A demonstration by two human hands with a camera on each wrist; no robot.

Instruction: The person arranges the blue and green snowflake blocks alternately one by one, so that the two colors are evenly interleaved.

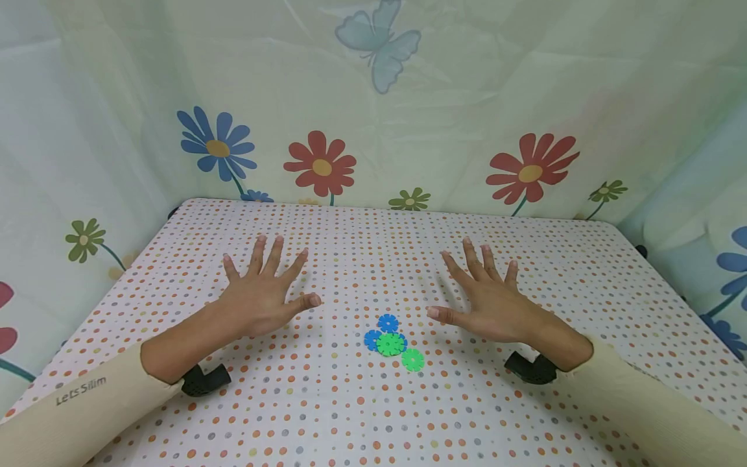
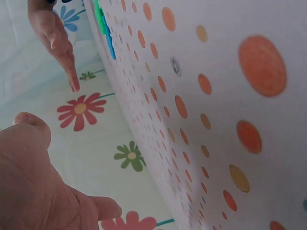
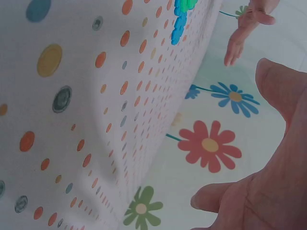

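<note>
Between the two hands lies a small cluster of notched plastic discs, like snowflake building pieces. Blue discs (image 1: 388, 323) sit at the back and left of it. A green disc (image 1: 390, 344) overlaps the blue ones, and another green disc (image 1: 413, 360) lies at the front right. My left hand (image 1: 257, 301) is held over the table to the left of the cluster, fingers spread and straight, holding nothing. To the right, my right hand (image 1: 496, 308) is spread the same way, also without anything in it. Both wrist views show the palms raised above the cloth.
A dotted white cloth (image 1: 327, 415) covers the table. Behind and at the sides hangs a pale curtain (image 1: 455, 97) printed with flowers and a butterfly. Black wrist devices (image 1: 205, 380) are strapped under both long cream sleeves (image 1: 87, 402).
</note>
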